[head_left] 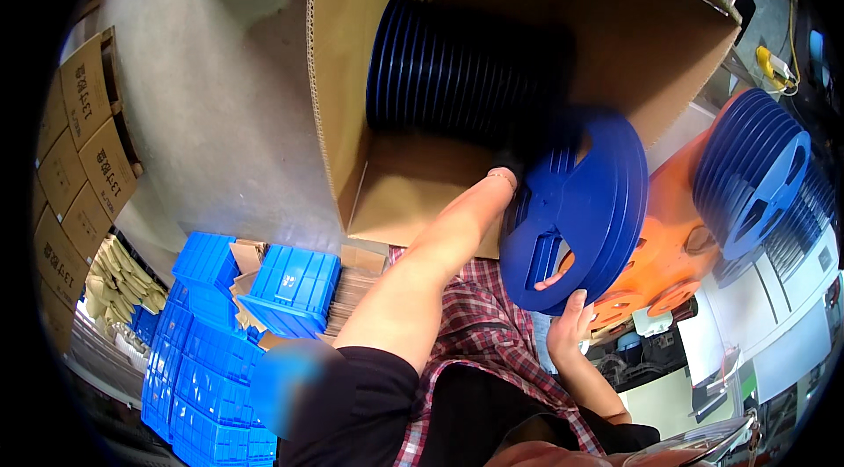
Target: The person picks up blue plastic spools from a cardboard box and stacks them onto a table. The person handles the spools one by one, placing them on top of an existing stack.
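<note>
My right hand (571, 321) grips the lower rim of a tilted stack of blue plastic reels (607, 203), fingertips showing through a cut-out in the front reel. The stack hangs at the near right corner of an open cardboard box (337, 71). Reaching over the box's near edge, my left hand (512, 159) is dark, gloved or in deep shadow, and sits against the far left side of the stack. Its fingers are hidden. Inside the box a row of dark blue reels (440, 71) stands on edge, side by side.
To the right, more blue reels (747, 168) stand beside an orange plastic piece (664, 256) with round openings. Blue bins (211, 361) are piled at lower left, near flat cardboard (354, 295). Stacked cartons (83, 150) line the far left. A yellow device (772, 67) lies at upper right.
</note>
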Motion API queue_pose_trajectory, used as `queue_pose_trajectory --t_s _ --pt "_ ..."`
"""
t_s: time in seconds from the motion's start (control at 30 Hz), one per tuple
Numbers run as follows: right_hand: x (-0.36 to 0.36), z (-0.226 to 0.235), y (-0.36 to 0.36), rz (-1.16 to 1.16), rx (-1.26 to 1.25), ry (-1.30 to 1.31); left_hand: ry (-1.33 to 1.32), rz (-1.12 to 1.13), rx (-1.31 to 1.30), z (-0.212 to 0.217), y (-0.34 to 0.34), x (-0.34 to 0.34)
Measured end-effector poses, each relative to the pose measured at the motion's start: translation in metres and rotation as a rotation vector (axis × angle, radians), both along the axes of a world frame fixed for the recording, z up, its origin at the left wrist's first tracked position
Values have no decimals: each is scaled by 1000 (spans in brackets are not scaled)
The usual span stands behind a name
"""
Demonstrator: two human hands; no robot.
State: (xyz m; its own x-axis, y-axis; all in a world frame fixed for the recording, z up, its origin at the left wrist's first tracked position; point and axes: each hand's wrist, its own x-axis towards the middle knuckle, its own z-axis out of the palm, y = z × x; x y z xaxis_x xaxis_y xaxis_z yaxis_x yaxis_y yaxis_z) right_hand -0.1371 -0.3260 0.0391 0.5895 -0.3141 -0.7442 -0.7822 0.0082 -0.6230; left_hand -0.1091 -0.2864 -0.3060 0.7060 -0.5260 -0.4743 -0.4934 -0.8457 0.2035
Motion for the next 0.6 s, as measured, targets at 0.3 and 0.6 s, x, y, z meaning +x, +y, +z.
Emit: queue_pose_trajectory --t_s 0.3,0.6 --pt "-19 57 -15 -130 217 -132 17 265 -678 34 46 52" --pt "-7 65 -5 13 63 -466 88 56 -267 -7 -10 87"
